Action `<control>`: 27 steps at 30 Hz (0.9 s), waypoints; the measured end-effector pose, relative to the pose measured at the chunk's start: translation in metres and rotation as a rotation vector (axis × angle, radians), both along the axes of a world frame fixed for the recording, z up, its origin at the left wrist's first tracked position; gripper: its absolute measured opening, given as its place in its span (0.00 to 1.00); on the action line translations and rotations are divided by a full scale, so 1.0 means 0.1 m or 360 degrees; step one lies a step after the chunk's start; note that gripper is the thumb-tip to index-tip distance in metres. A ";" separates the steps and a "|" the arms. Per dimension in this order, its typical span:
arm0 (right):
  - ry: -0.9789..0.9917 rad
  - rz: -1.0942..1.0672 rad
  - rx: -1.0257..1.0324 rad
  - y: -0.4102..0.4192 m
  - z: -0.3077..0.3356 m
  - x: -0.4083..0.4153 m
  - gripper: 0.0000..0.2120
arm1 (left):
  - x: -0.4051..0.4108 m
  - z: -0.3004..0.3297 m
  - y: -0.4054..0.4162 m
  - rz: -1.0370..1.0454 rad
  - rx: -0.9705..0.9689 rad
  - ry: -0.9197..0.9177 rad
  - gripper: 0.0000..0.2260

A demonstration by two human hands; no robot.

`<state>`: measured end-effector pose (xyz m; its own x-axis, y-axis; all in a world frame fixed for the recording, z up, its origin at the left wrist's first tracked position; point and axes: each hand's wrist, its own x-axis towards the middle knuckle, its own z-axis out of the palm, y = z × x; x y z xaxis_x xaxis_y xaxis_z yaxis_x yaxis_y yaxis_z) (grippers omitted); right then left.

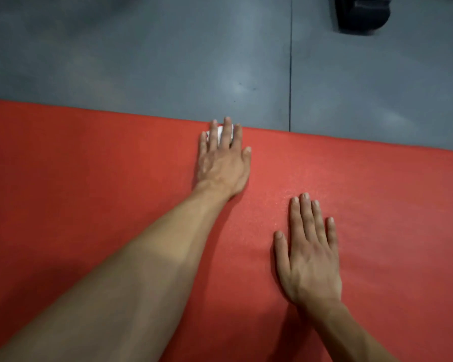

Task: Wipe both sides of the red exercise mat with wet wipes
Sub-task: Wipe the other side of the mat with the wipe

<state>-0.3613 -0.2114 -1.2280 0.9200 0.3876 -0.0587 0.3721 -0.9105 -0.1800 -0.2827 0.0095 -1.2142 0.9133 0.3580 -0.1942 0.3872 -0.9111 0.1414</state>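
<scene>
The red exercise mat (pixel 89 178) lies flat on the floor and fills the lower two thirds of the view. My left hand (pixel 222 160) reaches to the mat's far edge with straight fingers, pressing a white wet wipe (pixel 221 132) flat against the mat. Only a small part of the wipe shows between the fingers. My right hand (pixel 309 252) lies flat on the mat nearer to me, palm down, fingers straight and slightly spread, holding nothing.
Grey floor tiles (pixel 168 61) stretch beyond the mat's far edge, with a dark seam (pixel 290 74) running away from me. A black object (pixel 361 14) stands on the floor at the top right.
</scene>
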 end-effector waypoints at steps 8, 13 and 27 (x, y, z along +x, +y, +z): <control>-0.0045 0.0022 0.0015 -0.01 -0.01 0.00 0.33 | 0.22 0.14 -0.34 -0.0799 -0.0020 0.0009 0.29; -0.0036 0.0027 -0.0005 -0.01 -0.02 0.01 0.34 | 0.13 0.05 0.57 -0.0015 0.0059 0.0008 0.29; -0.0010 0.0012 0.0009 0.01 -0.01 -0.01 0.34 | -0.25 0.13 0.71 -0.0156 -0.0034 0.0017 0.29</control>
